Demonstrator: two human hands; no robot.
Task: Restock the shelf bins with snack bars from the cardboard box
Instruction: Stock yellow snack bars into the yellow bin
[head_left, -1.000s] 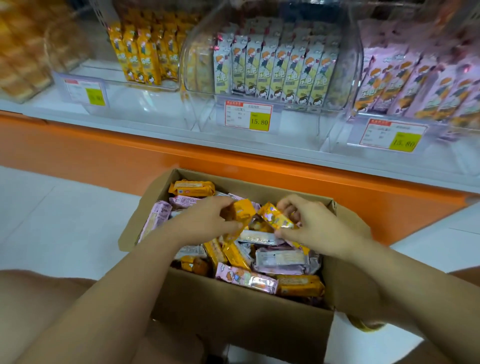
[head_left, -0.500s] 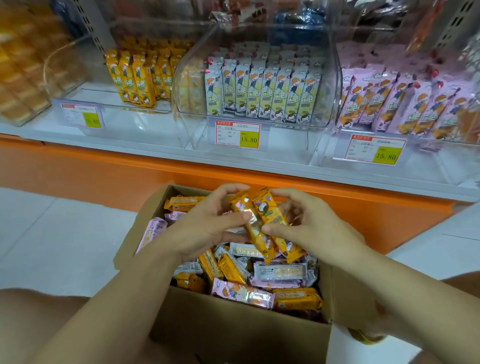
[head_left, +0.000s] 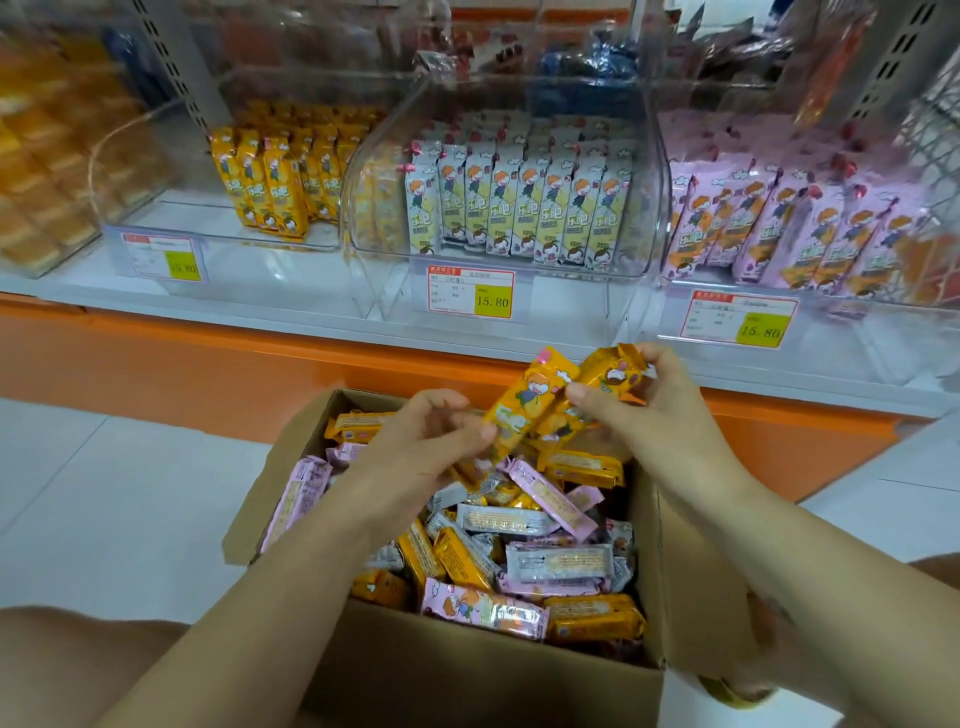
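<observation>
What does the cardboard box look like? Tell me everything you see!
The cardboard box is plain brown, open at the top, its side flaps folded outward. It sits before the orange shelf base, white floor around it; its bottom is out of view. Loose snack bars in orange, pink and silvery wrappers fill it in a jumble. The left hand and right hand hold orange bars above it, and both forearms cross its near edge.

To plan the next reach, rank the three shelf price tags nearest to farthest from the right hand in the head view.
1. Right price tag, just up and right of the right hand, which holds orange snack bars.
2. Middle price tag, up and to the left.
3. Left price tag, far left along the shelf.
</observation>
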